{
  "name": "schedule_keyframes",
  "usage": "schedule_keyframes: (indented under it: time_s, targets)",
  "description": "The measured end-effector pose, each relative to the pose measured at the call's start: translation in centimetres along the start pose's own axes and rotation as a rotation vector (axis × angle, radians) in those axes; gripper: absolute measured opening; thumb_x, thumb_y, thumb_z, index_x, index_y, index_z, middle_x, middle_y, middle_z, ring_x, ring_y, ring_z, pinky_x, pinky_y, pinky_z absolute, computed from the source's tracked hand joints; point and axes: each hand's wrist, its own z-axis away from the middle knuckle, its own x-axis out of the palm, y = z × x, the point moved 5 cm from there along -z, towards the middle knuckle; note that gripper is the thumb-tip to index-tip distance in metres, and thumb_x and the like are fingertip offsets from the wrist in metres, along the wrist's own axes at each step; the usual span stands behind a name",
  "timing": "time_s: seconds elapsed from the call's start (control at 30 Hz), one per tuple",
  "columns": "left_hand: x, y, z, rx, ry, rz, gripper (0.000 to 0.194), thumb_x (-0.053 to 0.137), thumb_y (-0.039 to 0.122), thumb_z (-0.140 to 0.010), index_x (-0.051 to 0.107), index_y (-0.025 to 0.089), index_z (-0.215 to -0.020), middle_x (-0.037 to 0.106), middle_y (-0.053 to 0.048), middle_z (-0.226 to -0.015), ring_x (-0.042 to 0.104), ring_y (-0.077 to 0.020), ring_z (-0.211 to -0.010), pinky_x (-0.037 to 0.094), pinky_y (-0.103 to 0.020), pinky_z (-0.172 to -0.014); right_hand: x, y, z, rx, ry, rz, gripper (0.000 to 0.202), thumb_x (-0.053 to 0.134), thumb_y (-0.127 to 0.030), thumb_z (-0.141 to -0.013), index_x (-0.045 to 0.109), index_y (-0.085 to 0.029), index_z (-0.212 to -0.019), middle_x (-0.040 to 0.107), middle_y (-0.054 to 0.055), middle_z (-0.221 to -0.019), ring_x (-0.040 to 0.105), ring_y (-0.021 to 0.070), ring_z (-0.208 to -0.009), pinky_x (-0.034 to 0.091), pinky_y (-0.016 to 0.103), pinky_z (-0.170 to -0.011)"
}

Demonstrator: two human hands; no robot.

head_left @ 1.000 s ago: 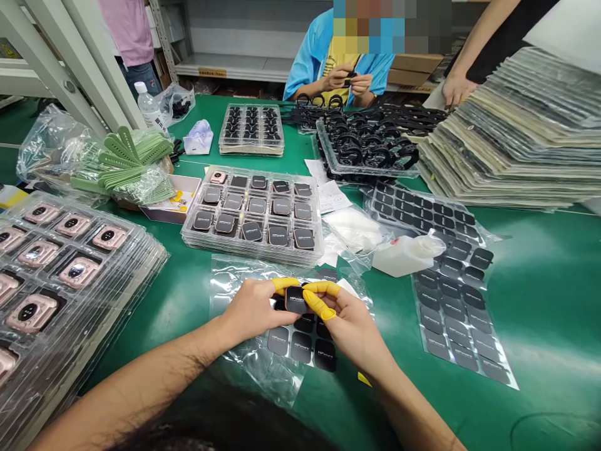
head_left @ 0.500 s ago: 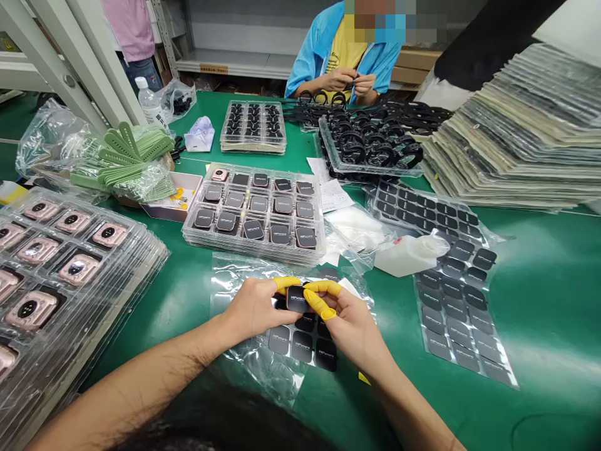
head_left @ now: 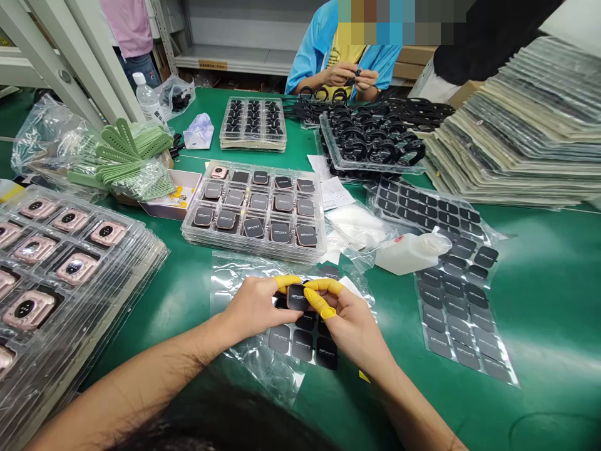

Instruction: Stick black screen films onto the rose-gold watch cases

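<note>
Between my hands is a small square watch body (head_left: 296, 298) with a black, printed face turned up. My left hand (head_left: 256, 308) grips its left side, with a yellow cover on the index finger. My right hand (head_left: 345, 316) pinches its right edge with thumb and index finger, both in yellow covers. Beneath them lies a sheet of black square stickers (head_left: 303, 344) on clear plastic film (head_left: 263, 369). Just beyond, a clear tray (head_left: 253, 249) holds several watch bodies, most with black faces and one pink with its back up.
Stacked trays of pink watch bodies (head_left: 75, 266) stand at the left, near green straps (head_left: 124, 156). A white bottle (head_left: 410, 254) lies right of centre, beside more sticker sheets (head_left: 457, 326). A tall tray stack (head_left: 521, 138) and a person (head_left: 345, 62) handling black straps are beyond.
My hands and the watch body between them have hardly moved. The view has shifted very slightly, and the person across the table has moved their hands a little.
</note>
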Motion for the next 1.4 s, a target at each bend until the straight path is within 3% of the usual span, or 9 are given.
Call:
schedule_keyframes:
  time_s: [0.23, 0.43, 0.6, 0.77, 0.9, 1.07, 1.17, 1.27, 1.4]
  targets:
    - [0.0, 0.0, 0.1, -0.002, 0.005, 0.002, 0.056, 0.099, 0.021, -0.082, 0.094, 0.022, -0.138, 0.099, -0.005, -0.117, 0.096, -0.0297, -0.103, 0.076, -0.038, -0.108, 0.2, -0.1, 0.1, -0.003, 0.003, 0.039, 0.078, 0.092, -0.104, -0.071, 0.081, -0.030, -0.096, 0.088, 0.010, -0.104, 0.085, 0.0377, -0.104, 0.070, 0.056, -0.102]
    - [0.0, -0.2, 0.1, -0.022, -0.004, 0.044, 0.057, 0.099, 0.024, -0.082, 0.093, 0.025, -0.138, 0.098, -0.004, -0.120, 0.096, -0.0295, -0.108, 0.076, -0.038, -0.109, 0.0, -0.1, 0.2, -0.013, 0.010, 0.035, 0.078, 0.095, -0.100, -0.072, 0.082, -0.029, -0.103, 0.085, 0.009, -0.101, 0.084, 0.0358, -0.101, 0.071, 0.054, -0.099]
    - [0.1, -0.5, 0.0, 0.002, 0.020, 0.035, 0.053, 0.098, 0.027, -0.081, 0.092, 0.026, -0.134, 0.098, -0.002, -0.114, 0.095, -0.0284, -0.105, 0.077, -0.038, -0.103, 0.0, 0.0, 0.2, -0.012, 0.030, -0.073, 0.075, 0.099, -0.087, -0.079, 0.079, -0.030, -0.124, 0.077, 0.002, -0.102, 0.081, 0.0257, -0.084, 0.073, 0.043, -0.082]
    - [0.3, -0.5, 0.1, 0.048, -0.005, -0.013, 0.054, 0.098, 0.025, -0.077, 0.093, 0.030, -0.131, 0.097, 0.003, -0.103, 0.092, -0.0242, -0.092, 0.075, -0.035, -0.098, 1.3, 1.3, -0.2, 0.015, -0.011, -0.089, 0.082, 0.108, -0.078, -0.069, 0.079, -0.030, -0.128, 0.076, 0.000, -0.101, 0.075, 0.0218, -0.076, 0.064, 0.035, -0.065]
    - [0.3, -0.3, 0.0, 0.024, -0.042, -0.001, 0.045, 0.096, 0.030, -0.082, 0.094, 0.028, -0.127, 0.096, 0.002, -0.098, 0.090, -0.0231, -0.087, 0.073, -0.033, -0.093, 1.4, 1.2, -0.3, -0.003, -0.012, -0.099, 0.070, 0.095, -0.084, -0.085, 0.077, -0.029, -0.125, 0.074, 0.000, -0.090, 0.073, 0.0233, -0.074, 0.063, 0.036, -0.065]
    - [0.1, -0.3, -0.2, 0.034, -0.058, -0.034, 0.050, 0.095, 0.027, -0.079, 0.095, 0.024, -0.129, 0.097, -0.003, -0.106, 0.092, -0.0284, -0.095, 0.073, -0.036, -0.093, 1.4, 0.7, -0.1, -0.026, -0.039, -0.131, 0.076, 0.113, -0.063, -0.069, 0.079, -0.032, -0.129, 0.074, -0.002, -0.097, 0.076, 0.0231, -0.079, 0.067, 0.037, -0.071]
    - [0.5, -0.3, -0.2, 0.100, -0.106, -0.071, 0.042, 0.098, 0.032, -0.079, 0.096, 0.025, -0.121, 0.094, -0.002, -0.094, 0.090, -0.0279, -0.086, 0.073, -0.036, -0.087, 1.2, 0.8, -0.3, -0.035, 0.008, -0.066, 0.063, 0.105, -0.070, -0.079, 0.081, -0.032, -0.124, 0.073, -0.001, -0.087, 0.077, 0.0274, -0.078, 0.068, 0.042, -0.072]
    - [1.0, -0.9, -0.3, 0.125, -0.119, -0.036, 0.050, 0.101, 0.039, -0.079, 0.095, 0.028, -0.128, 0.095, -0.002, -0.097, 0.091, -0.0295, -0.087, 0.073, -0.037, -0.086, 1.0, 0.9, -0.2, -0.065, -0.044, -0.027, 0.055, 0.100, -0.070, -0.085, 0.084, -0.035, -0.124, 0.079, 0.004, -0.089, 0.082, 0.0336, -0.088, 0.072, 0.049, -0.082]
    - [1.8, -1.8, -0.9, 0.113, -0.154, -0.033, 0.053, 0.107, 0.045, -0.072, 0.097, 0.027, -0.120, 0.097, -0.010, -0.101, 0.094, -0.0377, -0.093, 0.076, -0.042, -0.090, -0.1, 1.5, 0.2, 0.009, -0.076, 0.009, 0.054, 0.111, -0.065, -0.071, 0.090, -0.039, -0.113, 0.081, 0.009, -0.092, 0.078, 0.0333, -0.077, 0.064, 0.045, -0.059]
